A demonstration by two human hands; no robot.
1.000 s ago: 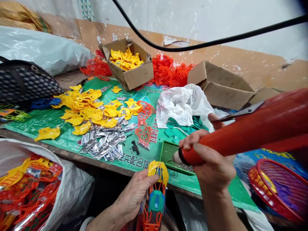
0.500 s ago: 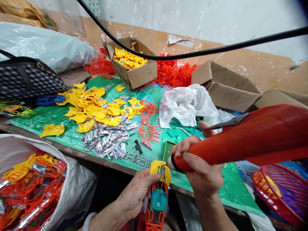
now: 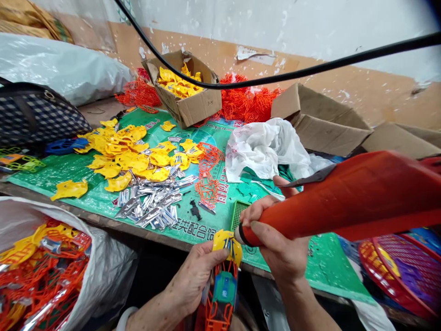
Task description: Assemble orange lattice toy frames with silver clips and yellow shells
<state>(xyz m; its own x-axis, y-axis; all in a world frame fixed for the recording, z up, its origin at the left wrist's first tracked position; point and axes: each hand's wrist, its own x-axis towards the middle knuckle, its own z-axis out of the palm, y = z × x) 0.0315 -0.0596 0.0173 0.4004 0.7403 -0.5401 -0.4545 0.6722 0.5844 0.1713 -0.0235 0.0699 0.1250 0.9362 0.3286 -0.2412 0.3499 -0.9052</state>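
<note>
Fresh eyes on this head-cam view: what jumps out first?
Probably the long red tube-shaped tool, slanting across the right side in the right hand. Next, the orange plastic toy frame with a yellow nose, at bottom centre in the left hand. Behind them, glossy yellow plastic shells are heaped left of centre on a green printed sheet.

There are two hands [image 3: 191, 276], one tool [image 3: 330, 197], one held toy [image 3: 224, 289], three boxes [image 3: 200, 108], one tray [image 3: 237, 214], one checked bag [image 3: 44, 115], one cable [image 3: 275, 79], one open sack [image 3: 108, 257], and yellow shells [image 3: 132, 158] and silver strips [image 3: 156, 207] too heaped to count
</note>
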